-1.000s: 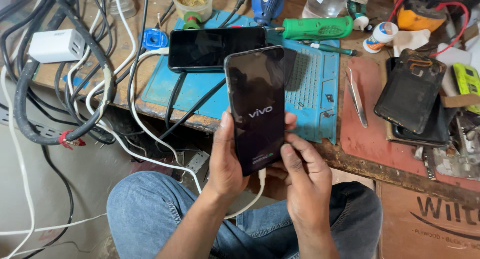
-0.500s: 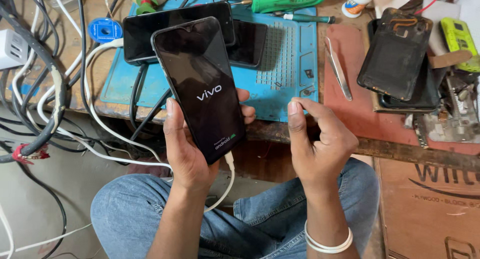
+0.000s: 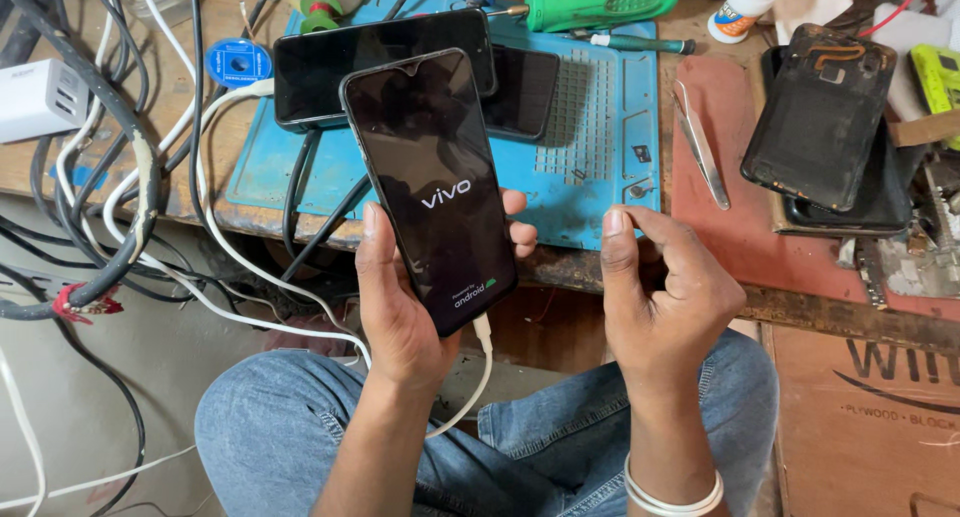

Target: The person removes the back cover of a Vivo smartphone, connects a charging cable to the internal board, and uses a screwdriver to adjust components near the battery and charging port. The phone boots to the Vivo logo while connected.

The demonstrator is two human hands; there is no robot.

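Glossy black slab smartphone (image 3: 432, 189), glass face, rounded corners, small notch at top, screen lit with white lettering: gripped upright in left hand (image 3: 400, 312), thumb on one edge, fingertips wrapped round the other, above the denim-clad knees. Thin white charging cable (image 3: 478, 372) plugged into its lower end. Right hand (image 3: 665, 297): empty, fingers loosely curled, just beside the phone. Blue rubber work mat (image 3: 600, 147), gridded, on worn wooden bench. Steel tweezers (image 3: 698, 142) on red pad (image 3: 735, 217).
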